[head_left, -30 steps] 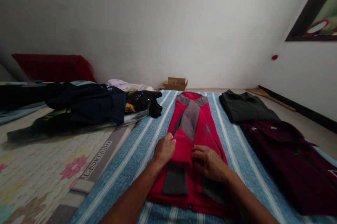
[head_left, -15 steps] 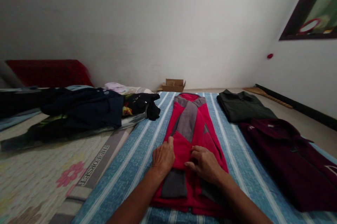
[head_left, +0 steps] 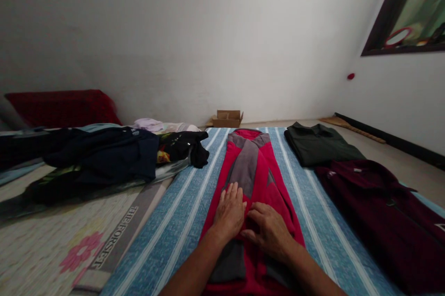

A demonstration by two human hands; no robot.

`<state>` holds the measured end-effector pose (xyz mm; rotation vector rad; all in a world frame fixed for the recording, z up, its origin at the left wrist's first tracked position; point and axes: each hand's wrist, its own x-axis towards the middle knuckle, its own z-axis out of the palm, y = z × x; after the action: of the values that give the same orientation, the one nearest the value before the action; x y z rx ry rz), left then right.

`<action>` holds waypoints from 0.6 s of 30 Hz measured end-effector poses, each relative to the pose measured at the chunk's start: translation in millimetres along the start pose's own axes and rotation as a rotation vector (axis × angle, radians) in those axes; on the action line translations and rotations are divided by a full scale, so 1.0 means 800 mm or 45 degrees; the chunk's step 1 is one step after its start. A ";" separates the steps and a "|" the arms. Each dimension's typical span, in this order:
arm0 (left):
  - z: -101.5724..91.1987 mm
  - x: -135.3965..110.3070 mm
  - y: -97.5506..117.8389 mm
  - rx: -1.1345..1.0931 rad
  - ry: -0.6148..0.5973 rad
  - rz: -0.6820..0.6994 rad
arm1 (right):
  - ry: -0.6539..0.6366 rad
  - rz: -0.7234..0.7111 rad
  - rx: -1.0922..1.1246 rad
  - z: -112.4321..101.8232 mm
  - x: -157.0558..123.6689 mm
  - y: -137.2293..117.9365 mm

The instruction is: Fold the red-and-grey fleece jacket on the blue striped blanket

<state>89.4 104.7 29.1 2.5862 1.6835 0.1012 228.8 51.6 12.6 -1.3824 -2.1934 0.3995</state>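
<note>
1. Red-and-grey jacket point(head_left: 252, 175) is lying lengthwise on a blue striped sheet point(head_left: 181, 203), in the middle of the scene; its collar is pointing to the far side, its lower part running toward the person.
2. Left hand point(head_left: 230, 208) is resting palm down on the jacket, fingers stretched toward the far end; it is holding nothing that I am seeing.
3. Right hand point(head_left: 269, 229) is resting on the jacket just beside the left, fingers curling, thumb standing a little apart from them. Whether it is pinching cloth, I cannot tell.
4. Right of the jacket, well apart from the hands: a maroon garment point(head_left: 378, 217) is lying near, zip and collar showing; a dark green garment point(head_left: 323, 144) is lying folded beyond it.
5. Left side: a navy garment point(head_left: 118, 152) and a black printed garment point(head_left: 181, 143) are lying heaped together on a pale mat point(head_left: 52, 240), which is showing a pink flower and lettering.
6. Far side: a small cardboard box point(head_left: 227, 120) is standing open by the wall point(head_left: 208, 46); a pale pink cloth point(head_left: 149, 123) is lying farther left, behind the heap.
</note>
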 end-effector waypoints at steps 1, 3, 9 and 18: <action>0.005 0.002 -0.002 0.009 -0.027 -0.017 | 0.008 -0.007 0.013 0.001 0.000 0.000; 0.010 0.004 -0.006 0.018 -0.074 -0.045 | 0.024 -0.018 0.029 0.003 0.000 0.001; 0.005 0.008 -0.008 0.055 -0.137 -0.076 | 0.106 -0.032 0.042 0.010 -0.003 0.005; -0.013 0.060 0.014 0.080 -0.037 -0.061 | 0.152 -0.021 0.043 0.027 -0.005 0.009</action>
<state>118.5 144.4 41.3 2.5759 1.7649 0.0091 223.2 51.7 -10.1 -1.3349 -2.0909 0.3377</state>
